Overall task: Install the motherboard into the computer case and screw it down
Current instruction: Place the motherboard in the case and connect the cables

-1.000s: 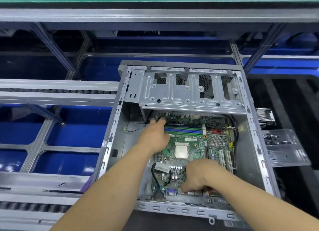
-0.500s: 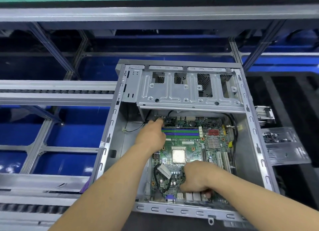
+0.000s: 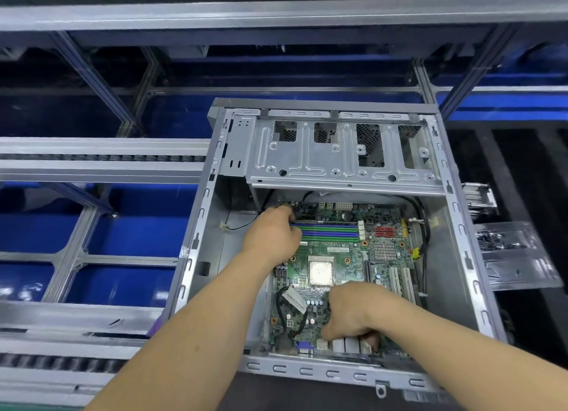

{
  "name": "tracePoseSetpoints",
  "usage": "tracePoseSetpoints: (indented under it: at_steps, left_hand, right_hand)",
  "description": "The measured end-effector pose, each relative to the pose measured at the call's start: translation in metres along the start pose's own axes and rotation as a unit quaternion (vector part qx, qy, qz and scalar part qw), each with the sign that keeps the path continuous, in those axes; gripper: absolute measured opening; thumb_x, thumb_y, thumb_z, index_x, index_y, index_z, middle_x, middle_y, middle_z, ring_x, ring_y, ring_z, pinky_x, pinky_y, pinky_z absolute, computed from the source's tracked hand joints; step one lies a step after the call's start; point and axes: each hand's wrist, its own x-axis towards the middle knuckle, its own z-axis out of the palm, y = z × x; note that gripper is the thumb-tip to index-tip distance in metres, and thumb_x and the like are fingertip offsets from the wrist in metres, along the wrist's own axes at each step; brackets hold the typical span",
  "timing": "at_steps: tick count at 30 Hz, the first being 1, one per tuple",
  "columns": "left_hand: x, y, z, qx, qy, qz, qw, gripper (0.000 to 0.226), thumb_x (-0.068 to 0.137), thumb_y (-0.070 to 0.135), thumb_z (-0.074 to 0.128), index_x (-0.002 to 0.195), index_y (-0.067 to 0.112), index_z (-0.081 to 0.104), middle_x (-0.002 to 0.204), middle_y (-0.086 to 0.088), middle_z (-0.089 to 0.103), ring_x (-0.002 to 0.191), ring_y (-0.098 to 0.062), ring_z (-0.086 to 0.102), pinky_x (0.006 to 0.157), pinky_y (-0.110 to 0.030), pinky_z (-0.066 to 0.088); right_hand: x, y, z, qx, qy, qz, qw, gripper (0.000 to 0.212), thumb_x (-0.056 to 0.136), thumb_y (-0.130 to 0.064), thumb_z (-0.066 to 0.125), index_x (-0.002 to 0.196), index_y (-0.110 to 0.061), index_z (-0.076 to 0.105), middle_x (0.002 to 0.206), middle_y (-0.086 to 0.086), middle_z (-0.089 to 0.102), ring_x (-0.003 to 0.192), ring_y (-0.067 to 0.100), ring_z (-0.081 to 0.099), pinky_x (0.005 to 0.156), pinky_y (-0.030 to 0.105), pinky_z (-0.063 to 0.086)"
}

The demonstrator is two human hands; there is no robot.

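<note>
A green motherboard (image 3: 341, 258) lies inside the open grey computer case (image 3: 212, 214), which rests on its side. My left hand (image 3: 272, 234) grips the board's far left corner, beside the blue and green memory slots. My right hand (image 3: 350, 313) grips the board's near edge at the metal rear ports, fingers curled down over them. A square silver processor sits in the board's middle. A black cable loops over the near left part of the board.
The case's metal drive cage (image 3: 341, 152) overhangs the far end of the board. A clear plastic bag of screws (image 3: 510, 247) lies right of the case. A roller conveyor rail (image 3: 101, 158) and blue bins (image 3: 123, 281) lie to the left.
The motherboard has slid a little toward the near rear panel of the case, with both hands still on it. The camera view has shifted slightly.
</note>
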Motion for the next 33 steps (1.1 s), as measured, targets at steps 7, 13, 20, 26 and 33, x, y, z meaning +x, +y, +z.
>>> tracePoseSetpoints:
  at_steps: [7, 13, 20, 26, 33]
  left_hand:
    - [-0.0008, 0.0011, 0.0023, 0.009, 0.005, 0.006, 1.000, 0.035, 0.094, 0.022, 0.053, 0.128, 0.013, 0.055, 0.126, -0.011, 0.054, 0.108, -0.027, 0.056, 0.086, -0.034, 0.048]
    - [-0.0019, 0.0037, 0.0013, 0.015, -0.012, 0.009, 1.000, 0.036, 0.094, 0.025, 0.052, 0.129, 0.016, 0.054, 0.128, -0.010, 0.054, 0.106, -0.028, 0.057, 0.085, -0.037, 0.049]
    - [-0.0014, 0.0033, -0.0012, 0.020, -0.008, -0.005, 1.000, 0.027, 0.091, 0.028, 0.052, 0.117, 0.023, 0.057, 0.122, -0.005, 0.056, 0.094, -0.023, 0.054, 0.073, -0.032, 0.045]
    - [-0.0024, 0.0035, -0.0009, 0.040, -0.015, -0.009, 0.999, 0.032, 0.092, 0.032, 0.051, 0.123, 0.025, 0.054, 0.125, -0.004, 0.053, 0.100, -0.025, 0.055, 0.074, -0.032, 0.041]
    - [-0.0041, 0.0040, -0.0037, 0.062, -0.013, -0.021, 0.998, 0.032, 0.093, 0.030, 0.050, 0.124, 0.024, 0.052, 0.127, -0.004, 0.053, 0.105, -0.026, 0.057, 0.082, -0.038, 0.051]
  right_hand:
    - [0.0010, 0.0009, 0.0018, 0.003, 0.013, -0.010, 1.000, 0.042, 0.093, -0.046, 0.064, 0.073, -0.010, 0.061, 0.059, -0.001, 0.061, 0.038, 0.015, 0.056, 0.050, 0.028, 0.053]
    - [-0.0006, -0.0045, 0.0028, 0.021, -0.016, -0.003, 1.000, 0.044, 0.094, -0.044, 0.066, 0.081, -0.003, 0.057, 0.070, 0.008, 0.060, 0.036, 0.019, 0.056, 0.047, 0.028, 0.050]
    - [-0.0015, -0.0034, 0.0027, 0.031, -0.045, -0.002, 0.998, 0.047, 0.097, -0.045, 0.064, 0.097, 0.001, 0.057, 0.085, 0.014, 0.060, 0.050, 0.026, 0.057, 0.051, 0.034, 0.051]
    - [-0.0014, -0.0014, 0.0035, 0.027, -0.023, -0.005, 0.999, 0.042, 0.093, -0.045, 0.066, 0.081, -0.006, 0.057, 0.069, 0.006, 0.060, 0.045, 0.023, 0.059, 0.049, 0.029, 0.049]
    - [-0.0042, -0.0008, -0.0004, -0.008, -0.009, -0.001, 1.000, 0.046, 0.093, -0.051, 0.064, 0.076, -0.009, 0.055, 0.078, 0.003, 0.061, 0.053, 0.024, 0.066, 0.047, 0.030, 0.049]
